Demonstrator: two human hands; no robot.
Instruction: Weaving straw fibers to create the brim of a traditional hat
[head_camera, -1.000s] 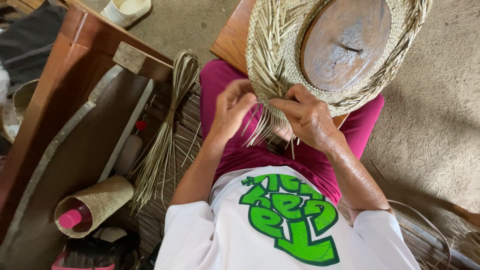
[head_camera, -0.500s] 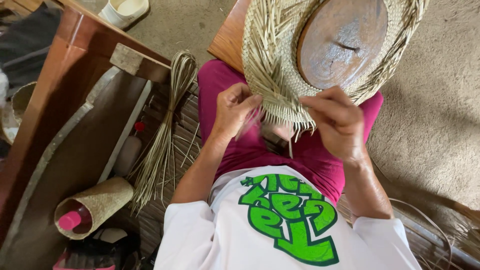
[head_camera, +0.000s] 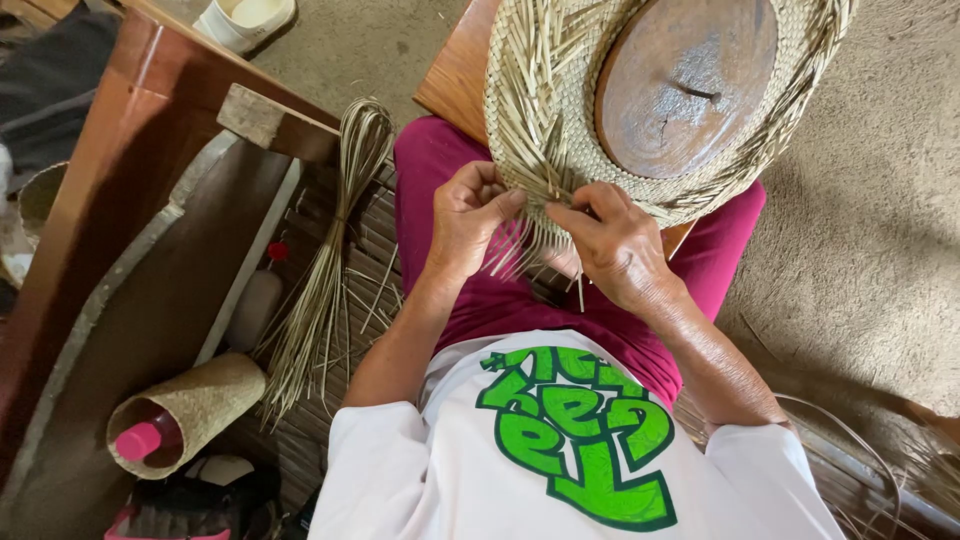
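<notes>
Both the left hand (head_camera: 470, 215) and right hand (head_camera: 612, 245) pinch loose strands at the near brim of the pale woven straw hat (head_camera: 545, 130) on the lap — brittle fibres might snap if bent sharply.

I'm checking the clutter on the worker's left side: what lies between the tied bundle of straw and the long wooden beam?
In the head view, a pale bottle with a red cap lies between the straw bundle and the wooden beam, beside a thin white strip.

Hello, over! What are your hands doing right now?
Left hand and right hand: each grip pinching loose straw strands. Woven straw hat rests on wooden block. Nothing blocking.
</notes>
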